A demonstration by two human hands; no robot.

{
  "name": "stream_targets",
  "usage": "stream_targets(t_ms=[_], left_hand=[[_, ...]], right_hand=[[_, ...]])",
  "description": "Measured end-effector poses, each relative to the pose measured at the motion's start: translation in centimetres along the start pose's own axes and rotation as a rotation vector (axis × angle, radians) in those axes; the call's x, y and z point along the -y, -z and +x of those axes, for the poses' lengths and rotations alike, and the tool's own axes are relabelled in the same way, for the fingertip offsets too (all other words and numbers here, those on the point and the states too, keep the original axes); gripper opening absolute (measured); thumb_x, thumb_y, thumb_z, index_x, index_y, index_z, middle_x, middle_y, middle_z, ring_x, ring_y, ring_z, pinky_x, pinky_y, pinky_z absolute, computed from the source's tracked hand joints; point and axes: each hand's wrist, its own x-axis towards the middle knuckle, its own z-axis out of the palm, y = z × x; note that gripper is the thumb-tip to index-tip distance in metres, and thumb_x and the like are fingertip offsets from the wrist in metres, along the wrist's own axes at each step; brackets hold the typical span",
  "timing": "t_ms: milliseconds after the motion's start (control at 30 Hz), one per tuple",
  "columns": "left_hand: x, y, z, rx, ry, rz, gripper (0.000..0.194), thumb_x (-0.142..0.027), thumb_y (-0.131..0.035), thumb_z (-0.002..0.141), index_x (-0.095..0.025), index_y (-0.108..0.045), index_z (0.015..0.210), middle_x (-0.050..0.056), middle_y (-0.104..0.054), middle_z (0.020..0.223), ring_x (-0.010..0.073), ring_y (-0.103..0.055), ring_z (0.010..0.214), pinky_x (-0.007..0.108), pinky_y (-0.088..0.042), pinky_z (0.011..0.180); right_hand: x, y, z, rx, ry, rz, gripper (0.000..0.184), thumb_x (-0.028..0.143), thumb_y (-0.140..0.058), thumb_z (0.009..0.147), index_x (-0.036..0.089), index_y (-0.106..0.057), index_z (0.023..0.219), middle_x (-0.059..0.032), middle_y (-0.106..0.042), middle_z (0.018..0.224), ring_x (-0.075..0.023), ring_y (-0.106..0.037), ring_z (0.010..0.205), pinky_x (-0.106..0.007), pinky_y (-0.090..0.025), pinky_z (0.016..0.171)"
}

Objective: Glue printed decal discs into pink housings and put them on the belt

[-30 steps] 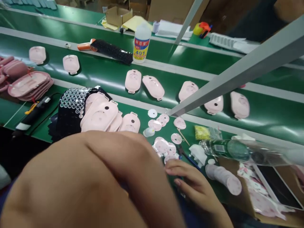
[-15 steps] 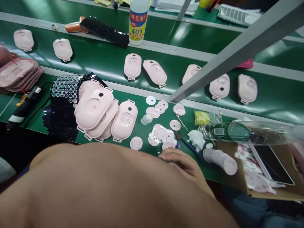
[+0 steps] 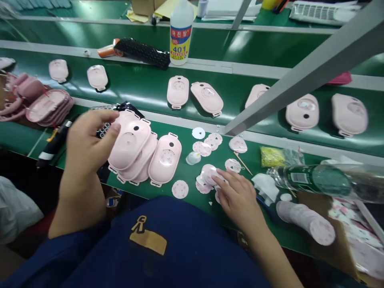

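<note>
My left hand (image 3: 85,144) reaches to the left end of a stack of pink oval shells (image 3: 135,150) on the green bench, fingers and thumb curled round the edge of the top shell (image 3: 129,140). A further shell (image 3: 165,160) leans against the stack on its right. My right hand (image 3: 237,194) lies flat over a scatter of round pink patterned discs (image 3: 208,174), fingertips touching them, fingers stretched out. One disc (image 3: 180,189) lies apart near the bench's front edge.
Several pink shells (image 3: 207,98) lie on the green conveyor belt (image 3: 144,86) behind. A 401 glue bottle (image 3: 181,34), a slanted grey bar (image 3: 300,68), a lying plastic bottle (image 3: 315,180), a disc roll (image 3: 306,218), a black tool (image 3: 54,144) and stacked pink lids (image 3: 48,106) surround the work spot.
The arm that filled the lower view has dropped away. My left hand has come to the shell stack, and my right hand has moved forward onto the discs.
</note>
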Motion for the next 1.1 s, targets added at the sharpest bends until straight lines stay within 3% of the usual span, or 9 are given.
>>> stream_targets(t_ms=[67, 167, 233, 300, 367, 500, 733, 867, 1100], left_hand=[[1.3, -0.7, 0.9, 0.040, 0.119, 0.064, 0.067, -0.056, -0.036, 0.104, -0.005, -0.055, 0.143, 0.017, -0.060, 0.144, 0.0335, -0.056, 0.132, 0.056, -0.044, 0.104], [3.9, -2.3, 1.1, 0.261, 0.321, 0.109, 0.067, -0.052, -0.042, 0.098, -0.011, -0.051, 0.150, 0.019, -0.058, 0.148, 0.0381, -0.057, 0.134, 0.053, -0.045, 0.110], [5.1, -3.0, 0.9, 0.329, 0.367, 0.059, 0.069, -0.054, -0.045, 0.094, -0.015, -0.048, 0.152, 0.017, -0.061, 0.145, 0.0380, -0.061, 0.128, 0.050, -0.048, 0.107], [5.6, -3.2, 0.7, 0.308, 0.360, 0.023, 0.074, -0.057, -0.052, 0.089, -0.016, -0.049, 0.151, 0.016, -0.067, 0.133, 0.0371, -0.065, 0.117, 0.049, -0.051, 0.102], [5.6, -3.1, 0.8, 0.260, 0.346, 0.020, 0.076, -0.058, -0.056, 0.085, -0.017, -0.053, 0.149, 0.016, -0.065, 0.130, 0.0352, -0.066, 0.113, 0.048, -0.051, 0.103], [5.0, -2.8, 1.4, 0.256, 0.300, 0.083, 0.073, -0.057, -0.055, 0.086, -0.014, -0.056, 0.145, 0.019, -0.056, 0.141, 0.0383, -0.056, 0.129, 0.052, -0.042, 0.114], [3.7, -3.0, 2.0, 0.297, 0.253, 0.156, 0.066, -0.054, -0.050, 0.090, -0.018, -0.058, 0.144, 0.019, -0.045, 0.147, 0.0394, -0.050, 0.136, 0.051, -0.038, 0.118], [2.7, -3.1, 1.8, 0.347, 0.231, 0.245, 0.067, -0.048, -0.043, 0.095, -0.012, -0.048, 0.151, 0.022, -0.045, 0.147, 0.0426, -0.046, 0.139, 0.054, -0.039, 0.116], [1.5, -2.9, 1.1, 0.351, 0.228, 0.278, 0.059, -0.045, -0.040, 0.098, -0.014, -0.053, 0.147, 0.023, -0.048, 0.145, 0.0410, -0.050, 0.134, 0.052, -0.043, 0.110]], right_hand=[[-0.4, -0.7, 0.5, 0.058, 0.055, -0.139, 0.041, 0.015, -0.047, 0.096, 0.030, -0.067, 0.128, -0.0082, -0.070, 0.136, -0.0341, -0.062, 0.128, -0.061, -0.040, 0.109], [-0.5, -1.1, 1.2, 0.027, 0.140, -0.225, 0.036, 0.012, -0.049, 0.096, 0.024, -0.070, 0.122, -0.0081, -0.076, 0.125, -0.0284, -0.069, 0.112, -0.050, -0.042, 0.105], [-0.3, -0.8, 1.7, -0.016, 0.177, -0.257, 0.030, 0.010, -0.051, 0.096, 0.020, -0.072, 0.116, -0.0072, -0.079, 0.114, -0.0247, -0.071, 0.100, -0.043, -0.043, 0.097], [0.1, -0.5, 2.2, -0.037, 0.206, -0.280, 0.027, 0.009, -0.053, 0.096, 0.018, -0.073, 0.112, -0.0060, -0.080, 0.107, -0.0233, -0.069, 0.094, -0.040, -0.042, 0.093], [0.5, -0.4, 2.5, -0.063, 0.229, -0.289, 0.025, 0.007, -0.054, 0.096, 0.018, -0.074, 0.108, -0.0048, -0.080, 0.100, -0.0223, -0.068, 0.091, -0.038, -0.041, 0.091], [1.2, -0.7, 2.5, -0.100, 0.247, -0.263, 0.021, 0.010, -0.056, 0.098, 0.020, -0.075, 0.099, -0.0028, -0.079, 0.091, -0.0204, -0.066, 0.087, -0.035, -0.040, 0.089], [1.6, -1.2, 1.4, 0.032, 0.148, -0.242, 0.028, 0.014, -0.051, 0.097, 0.020, -0.075, 0.109, -0.0072, -0.078, 0.112, -0.0257, -0.067, 0.101, -0.042, -0.038, 0.100], [1.4, -1.5, 1.1, 0.026, 0.134, -0.219, 0.031, 0.014, -0.048, 0.097, 0.021, -0.075, 0.111, -0.0075, -0.078, 0.113, -0.0258, -0.068, 0.103, -0.044, -0.038, 0.102], [1.1, -2.7, 1.1, 0.009, 0.118, -0.213, 0.030, 0.020, -0.047, 0.102, 0.025, -0.074, 0.114, -0.0060, -0.078, 0.110, -0.0248, -0.070, 0.101, -0.047, -0.039, 0.104]])
